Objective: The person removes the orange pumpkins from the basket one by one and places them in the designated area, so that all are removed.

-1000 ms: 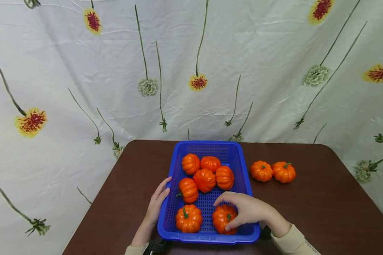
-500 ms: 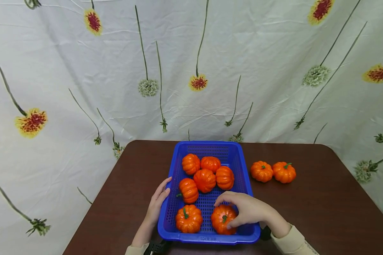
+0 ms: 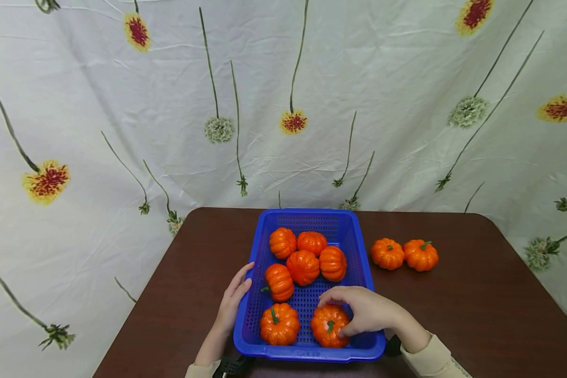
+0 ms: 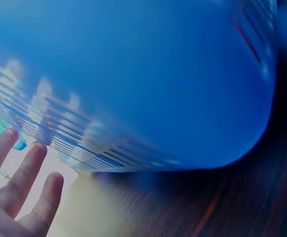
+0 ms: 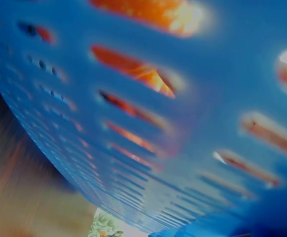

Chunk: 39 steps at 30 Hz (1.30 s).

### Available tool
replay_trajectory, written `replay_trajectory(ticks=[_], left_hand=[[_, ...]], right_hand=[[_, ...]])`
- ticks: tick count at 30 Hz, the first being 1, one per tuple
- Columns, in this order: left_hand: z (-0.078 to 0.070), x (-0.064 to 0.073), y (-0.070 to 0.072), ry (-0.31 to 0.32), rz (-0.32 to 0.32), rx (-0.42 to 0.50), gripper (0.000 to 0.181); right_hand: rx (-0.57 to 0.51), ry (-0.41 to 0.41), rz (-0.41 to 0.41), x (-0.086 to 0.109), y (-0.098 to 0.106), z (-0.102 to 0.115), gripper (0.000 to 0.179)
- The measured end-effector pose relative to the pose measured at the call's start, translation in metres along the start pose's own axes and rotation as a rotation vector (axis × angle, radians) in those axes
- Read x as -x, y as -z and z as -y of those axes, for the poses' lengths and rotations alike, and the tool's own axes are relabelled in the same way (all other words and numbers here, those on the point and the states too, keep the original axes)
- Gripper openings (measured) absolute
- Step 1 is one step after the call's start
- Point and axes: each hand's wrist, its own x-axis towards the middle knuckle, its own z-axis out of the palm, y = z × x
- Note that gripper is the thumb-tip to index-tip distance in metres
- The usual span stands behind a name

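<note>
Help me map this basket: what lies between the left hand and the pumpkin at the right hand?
In the head view: the basket's left wall, another pumpkin, then a bare strip of basket floor.

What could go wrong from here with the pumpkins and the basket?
The near-right pumpkin, round and smooth, might slip or roll under the right hand. That hand reaches over the rim of the blue basket, so a bump could shift it, though the left hand rests against its side. A jolt might also roll the bunched pumpkins.
</note>
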Motion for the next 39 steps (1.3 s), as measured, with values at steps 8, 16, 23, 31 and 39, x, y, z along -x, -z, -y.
replay_trajectory(ticks=[8,16,23,31,39], left_hand=[[0.0002,0.0,0.0004,0.012,0.006,0.011,0.044],[-0.0003,0.0001,0.0005,0.005,0.009,0.015,0.044],[0.0004,-0.0001,0.0007,0.003,0.013,0.022,0.045],[0.0005,-0.0002,0.0011,0.006,0.016,0.025,0.045],[0.0011,-0.0005,0.0012,0.01,0.016,0.029,0.045]], right_hand=[[-0.004,0.038,-0.003,-0.0028,0.0002,-0.001,0.052],[0.129,-0.005,0.028,-0.0013,-0.0025,0.0031,0.054],[0.116,0.021,0.028,-0.0004,-0.0037,0.0018,0.056],[0.124,0.069,0.016,-0.0004,-0.0043,0.0005,0.058],[0.124,-0.007,0.024,0.0009,-0.003,0.0018,0.06]])
